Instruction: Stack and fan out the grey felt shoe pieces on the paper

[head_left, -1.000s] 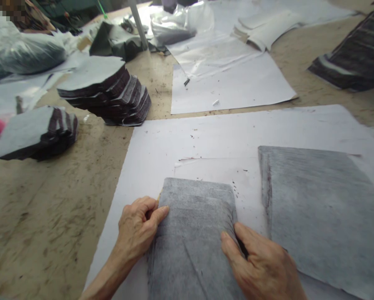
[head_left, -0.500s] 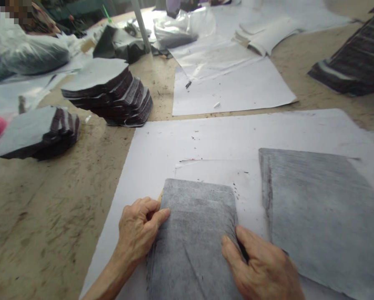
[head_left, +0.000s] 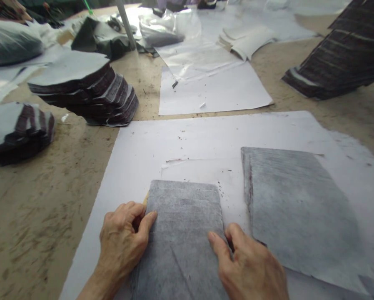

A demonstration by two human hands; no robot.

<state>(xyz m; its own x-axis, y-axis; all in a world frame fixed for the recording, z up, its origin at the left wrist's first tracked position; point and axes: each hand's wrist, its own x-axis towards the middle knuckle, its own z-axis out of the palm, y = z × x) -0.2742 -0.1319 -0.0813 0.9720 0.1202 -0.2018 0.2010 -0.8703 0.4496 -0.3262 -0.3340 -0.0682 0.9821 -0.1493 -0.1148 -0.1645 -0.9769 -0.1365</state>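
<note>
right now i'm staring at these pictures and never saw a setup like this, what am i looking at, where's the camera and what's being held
There is no machine here, just a person's bare hands. Every picture comes from one camera worn on that person's head, looking forward and down. The left hand and right hand hold a near grey stack of thin sheets by its two sides, thumbs on top. Beneath it, white paper covers part of a table. Another grey stack lies to the right, and dark-edged piles stand further back.
</note>
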